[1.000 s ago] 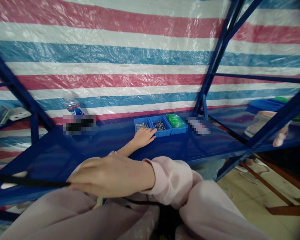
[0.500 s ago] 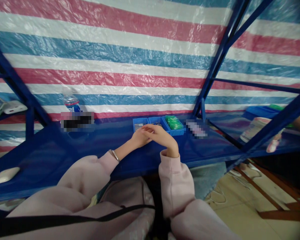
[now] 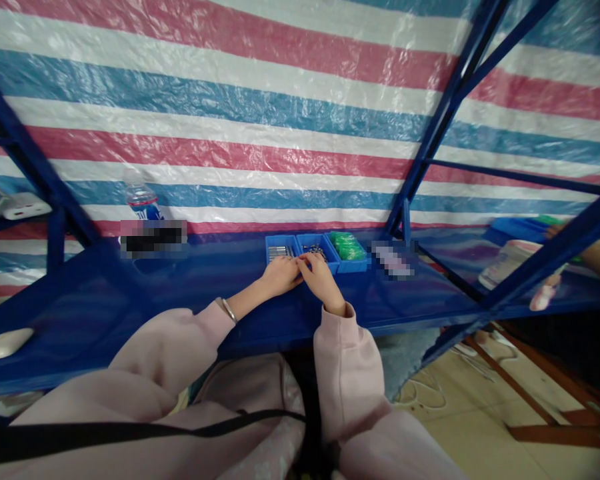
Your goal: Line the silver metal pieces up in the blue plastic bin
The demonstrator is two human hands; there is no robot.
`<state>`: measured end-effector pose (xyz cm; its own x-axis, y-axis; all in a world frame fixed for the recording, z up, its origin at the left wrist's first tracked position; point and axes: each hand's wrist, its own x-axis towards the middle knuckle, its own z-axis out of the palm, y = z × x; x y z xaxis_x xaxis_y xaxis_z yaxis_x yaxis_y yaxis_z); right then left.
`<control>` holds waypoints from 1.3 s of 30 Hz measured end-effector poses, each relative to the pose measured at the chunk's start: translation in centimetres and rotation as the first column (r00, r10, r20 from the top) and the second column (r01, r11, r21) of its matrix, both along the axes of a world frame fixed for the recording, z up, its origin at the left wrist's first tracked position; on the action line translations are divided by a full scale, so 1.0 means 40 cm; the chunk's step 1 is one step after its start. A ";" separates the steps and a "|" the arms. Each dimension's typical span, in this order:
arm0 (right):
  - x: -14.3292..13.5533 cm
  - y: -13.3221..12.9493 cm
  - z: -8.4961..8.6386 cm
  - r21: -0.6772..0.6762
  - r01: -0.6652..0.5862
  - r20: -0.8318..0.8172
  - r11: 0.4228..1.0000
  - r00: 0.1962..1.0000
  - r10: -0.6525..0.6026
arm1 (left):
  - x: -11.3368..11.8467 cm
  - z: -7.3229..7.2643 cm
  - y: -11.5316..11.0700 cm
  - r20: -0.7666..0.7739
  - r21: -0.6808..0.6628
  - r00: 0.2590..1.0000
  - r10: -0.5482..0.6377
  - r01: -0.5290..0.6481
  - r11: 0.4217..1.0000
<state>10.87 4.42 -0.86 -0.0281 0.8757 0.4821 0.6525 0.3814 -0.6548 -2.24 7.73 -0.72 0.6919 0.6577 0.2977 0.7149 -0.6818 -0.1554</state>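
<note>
My left hand [image 3: 281,275], with a bracelet at the wrist, is curled over the near edge of the left blue bin [image 3: 269,248]. Against its fingertips come the thumb and fingers of my right hand [image 3: 321,276], by the front of the middle blue bin [image 3: 310,237]. Both hands look closed, and anything between the fingers is too small or hidden to make out. Silver metal rods [image 3: 279,252] lie in the left bin, small dark metal parts [image 3: 318,251] in the middle one. Green plastic packets [image 3: 347,247] fill the right bin [image 3: 354,266].
On the blue table [image 3: 180,287] stand a plastic bottle [image 3: 144,203] and a blurred dark item [image 3: 153,239]. A blurred phone-like item [image 3: 393,259] lies right of the bins, a white object [image 3: 6,345] at left. Blue frame bars [image 3: 433,133] rise behind; another person's arm [image 3: 597,257] shows far right.
My right hand has come down off the top of my left hand, and their fingertips now meet in front of the bins. More of the rods and small parts shows.
</note>
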 end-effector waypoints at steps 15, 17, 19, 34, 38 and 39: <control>0.000 0.000 0.007 -0.033 -0.021 0.027 0.999 0.999 0.021 | -0.004 -0.002 -0.003 -0.003 -0.005 1.000 -0.010 0.010 1.000; 0.000 -0.002 0.008 -0.033 -0.021 0.028 0.999 0.999 0.022 | -0.005 -0.001 -0.005 0.004 -0.007 1.000 -0.013 0.013 1.000; -0.001 -0.002 0.008 -0.030 -0.018 0.031 0.999 0.999 0.019 | -0.006 0.001 -0.007 0.008 -0.011 1.000 -0.009 0.009 1.000; 0.004 0.006 -0.004 0.034 -0.097 -0.062 0.995 0.993 0.099 | -0.033 0.047 -0.004 0.118 0.079 0.989 -0.090 0.081 0.994; 0.008 0.008 -0.010 0.028 -0.105 -0.070 0.994 0.992 0.106 | -0.079 0.086 0.025 0.391 0.075 0.920 0.007 -0.040 0.996; 0.008 0.008 -0.011 0.015 -0.096 -0.060 0.995 0.993 0.097 | -0.092 0.087 0.038 0.477 0.049 0.876 0.075 -0.112 0.993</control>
